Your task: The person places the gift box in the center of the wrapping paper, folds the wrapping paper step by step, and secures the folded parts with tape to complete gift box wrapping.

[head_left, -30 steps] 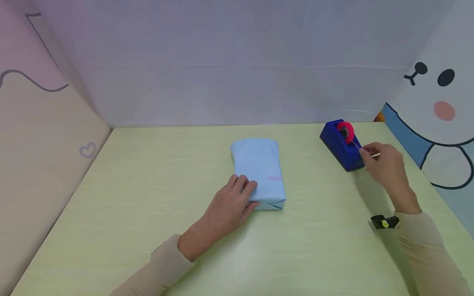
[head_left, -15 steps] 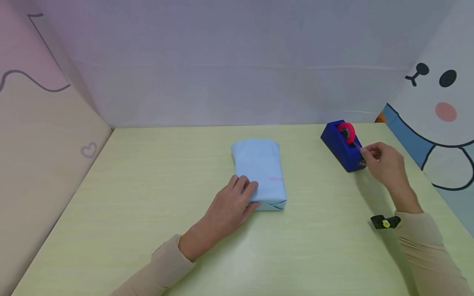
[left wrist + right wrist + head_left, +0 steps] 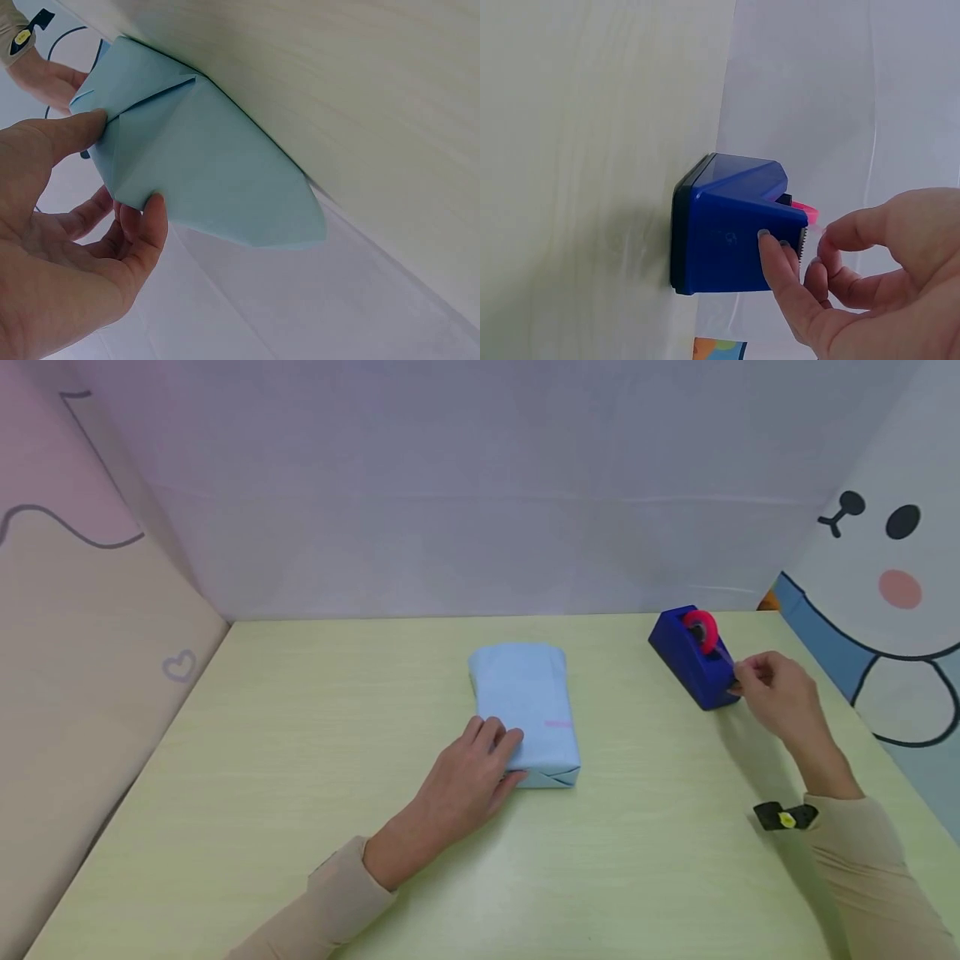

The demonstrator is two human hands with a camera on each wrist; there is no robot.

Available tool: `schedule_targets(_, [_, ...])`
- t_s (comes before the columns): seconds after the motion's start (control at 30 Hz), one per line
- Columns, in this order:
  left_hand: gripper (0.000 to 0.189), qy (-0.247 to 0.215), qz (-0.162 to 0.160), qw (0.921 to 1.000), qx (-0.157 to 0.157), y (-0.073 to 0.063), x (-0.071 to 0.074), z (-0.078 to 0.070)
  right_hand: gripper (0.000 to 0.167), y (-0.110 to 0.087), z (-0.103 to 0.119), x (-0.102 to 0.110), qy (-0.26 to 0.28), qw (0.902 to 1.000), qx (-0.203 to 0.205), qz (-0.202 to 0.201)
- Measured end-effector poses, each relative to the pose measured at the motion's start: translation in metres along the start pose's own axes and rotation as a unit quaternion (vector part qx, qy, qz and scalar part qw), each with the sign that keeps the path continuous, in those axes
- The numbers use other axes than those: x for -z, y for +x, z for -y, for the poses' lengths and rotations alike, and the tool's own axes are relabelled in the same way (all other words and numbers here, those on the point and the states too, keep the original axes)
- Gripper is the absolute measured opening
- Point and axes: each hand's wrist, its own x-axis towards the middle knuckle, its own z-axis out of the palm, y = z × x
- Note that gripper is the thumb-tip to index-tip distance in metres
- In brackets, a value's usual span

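A parcel wrapped in light blue paper (image 3: 525, 693) lies near the middle of the table, with a short pink strip of tape (image 3: 558, 723) near its right edge. My left hand (image 3: 465, 777) grips its near left end. In the left wrist view, the thumb presses the folded end flap (image 3: 157, 101) and the fingers bend over the parcel's top. At the right stands a blue tape dispenser (image 3: 686, 660) with a pink-red tape roll (image 3: 701, 631). My right hand (image 3: 780, 693) pinches the tape's end by the toothed cutter (image 3: 802, 244); other fingertips touch the dispenser's front.
The pale wood-grain table (image 3: 315, 710) meets a grey-lilac backdrop (image 3: 450, 543) behind the parcel and dispenser. Printed panels flank it, the right one (image 3: 900, 593) with a cartoon face. A black band with a yellow piece (image 3: 786, 817) is at the right sleeve cuff.
My right thumb and fingers have shifted slightly at the dispenser's front, and the pale bit seen between them a second ago no longer shows. My left hand and the parcel have stayed put.
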Motion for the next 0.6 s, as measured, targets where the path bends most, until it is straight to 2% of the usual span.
schedule_targets(0.37, [0.042,0.004,0.003,1.0000,0.002,0.000,0.000,0.000,0.046,-0.006,-0.007,-0.002,0.016,0.9997,-0.014,-0.013])
schedule_targets(0.6, [0.042,0.001,0.002,1.0000,0.002,0.000,-0.001,0.000,0.049,-0.009,-0.012,-0.006,0.043,0.9981,-0.043,0.002])
